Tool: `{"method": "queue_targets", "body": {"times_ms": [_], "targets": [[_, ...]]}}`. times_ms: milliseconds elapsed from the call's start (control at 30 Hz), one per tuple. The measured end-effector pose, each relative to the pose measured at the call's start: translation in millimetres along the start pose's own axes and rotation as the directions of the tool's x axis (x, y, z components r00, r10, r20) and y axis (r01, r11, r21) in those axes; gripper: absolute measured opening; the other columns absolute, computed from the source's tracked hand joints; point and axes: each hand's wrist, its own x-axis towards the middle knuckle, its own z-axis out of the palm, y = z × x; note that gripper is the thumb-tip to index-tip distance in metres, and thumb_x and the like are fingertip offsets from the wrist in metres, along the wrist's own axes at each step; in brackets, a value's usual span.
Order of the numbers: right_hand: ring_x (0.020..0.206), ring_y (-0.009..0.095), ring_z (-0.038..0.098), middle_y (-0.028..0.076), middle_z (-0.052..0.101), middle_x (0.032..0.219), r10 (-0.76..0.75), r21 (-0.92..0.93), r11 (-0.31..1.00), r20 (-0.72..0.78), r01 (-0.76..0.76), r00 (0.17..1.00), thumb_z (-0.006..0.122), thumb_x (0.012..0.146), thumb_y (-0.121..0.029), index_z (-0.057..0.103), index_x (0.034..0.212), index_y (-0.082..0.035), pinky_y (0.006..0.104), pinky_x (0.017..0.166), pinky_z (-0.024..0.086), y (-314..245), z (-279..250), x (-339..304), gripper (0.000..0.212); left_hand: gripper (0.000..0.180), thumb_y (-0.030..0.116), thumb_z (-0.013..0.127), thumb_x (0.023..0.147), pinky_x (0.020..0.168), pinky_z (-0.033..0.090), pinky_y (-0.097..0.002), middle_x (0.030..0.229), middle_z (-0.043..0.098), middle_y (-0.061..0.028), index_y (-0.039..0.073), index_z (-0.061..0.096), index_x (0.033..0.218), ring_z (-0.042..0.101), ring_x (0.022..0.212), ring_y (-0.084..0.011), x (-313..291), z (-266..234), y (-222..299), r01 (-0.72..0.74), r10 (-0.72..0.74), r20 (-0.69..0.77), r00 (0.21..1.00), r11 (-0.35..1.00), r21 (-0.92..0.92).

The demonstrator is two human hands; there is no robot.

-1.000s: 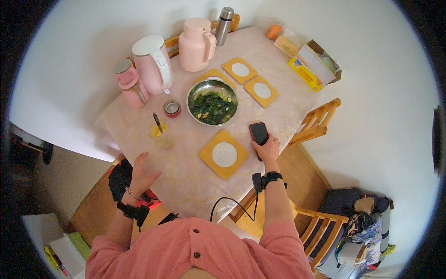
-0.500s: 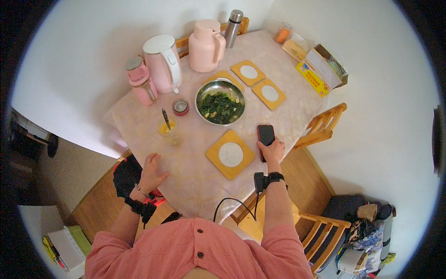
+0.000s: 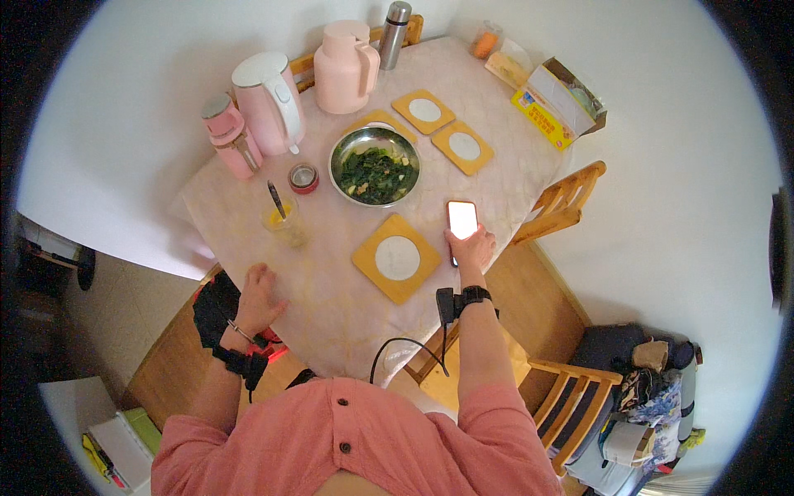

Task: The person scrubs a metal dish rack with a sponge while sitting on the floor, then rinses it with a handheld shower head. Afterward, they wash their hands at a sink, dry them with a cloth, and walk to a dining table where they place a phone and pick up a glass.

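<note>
My right hand (image 3: 472, 250) is closed around the lower end of a smartphone (image 3: 463, 218) at the table's right side. The phone's screen is lit bright white. My left hand (image 3: 261, 299) rests palm down at the left table edge, fingers loosely apart, holding nothing. Between my hands lies a square wooden trivet (image 3: 397, 258) with a round white centre. Beyond it stands a steel bowl (image 3: 346, 147) of cooked leafy greens (image 3: 379, 175). Left of the bowl are a small round red-sided tin (image 3: 303, 177) and a clear glass (image 3: 275, 218) with a spoon and something yellow inside.
A pink thermos (image 3: 234, 140), a pink kettle (image 3: 269, 99), a pink jug (image 3: 341, 78) and a steel flask (image 3: 394, 37) line the back. More trivets (image 3: 423, 111) lie behind the bowl. A yellow box (image 3: 546, 107) sits far right. Wooden chairs (image 3: 566, 202) flank the table; a cable (image 3: 385, 343) hangs near me.
The phone's screen has gone from dark to bright white in my right hand. The whole view has shifted slightly, with the table things appearing a little higher and further left.
</note>
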Motion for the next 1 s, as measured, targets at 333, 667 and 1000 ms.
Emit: {"method": "queue_targets", "body": {"times_ms": [333,667,1000], "targets": [[0.105,0.033,0.049,0.018,0.052,0.11,0.076,-0.048,0.996,-0.042,-0.078,0.996,0.073,0.059,-0.053,0.053,0.111,-0.001,0.0418,0.09,0.041,-5.0,1.6,1.9,0.076,0.058,0.019,0.073,0.062,0.099,0.035,-0.0427,0.125,0.039,-0.0252,-0.004,0.05,0.11,0.037,0.118,-0.0412,1.2,-7.5,7.1,0.021,-0.02,0.025,0.999,0.999,-0.024],[0.111,0.035,0.045,0.021,0.047,0.118,-0.03,-0.012,1.0,-0.106,0.029,0.994,0.075,0.06,-0.052,0.043,0.125,-0.001,0.0447,0.095,0.037,35.0,-10.0,-39.9,0.088,0.063,0.018,0.072,0.063,0.098,0.036,-0.041,0.121,0.043,-0.0247,-0.003,0.045,0.116,0.039,0.117,-0.0389,10.0,-13.9,8.1,0.137,-0.141,-0.013,0.99,0.98,-0.147],[0.112,0.037,0.044,0.022,0.046,0.119,-0.109,0.102,0.99,0.087,0.1,0.99,0.075,0.066,-0.041,0.044,0.124,0.0,0.0457,0.094,0.038,61.8,-31.6,-117.0,0.077,0.103,0.012,0.08,0.058,0.107,0.027,-0.0365,0.141,0.029,-0.0204,0.0,0.017,0.139,0.03,0.13,-0.0319,58.9,-15.1,19.5,0.118,-0.228,-0.311,0.923,0.935,-0.335]]}}
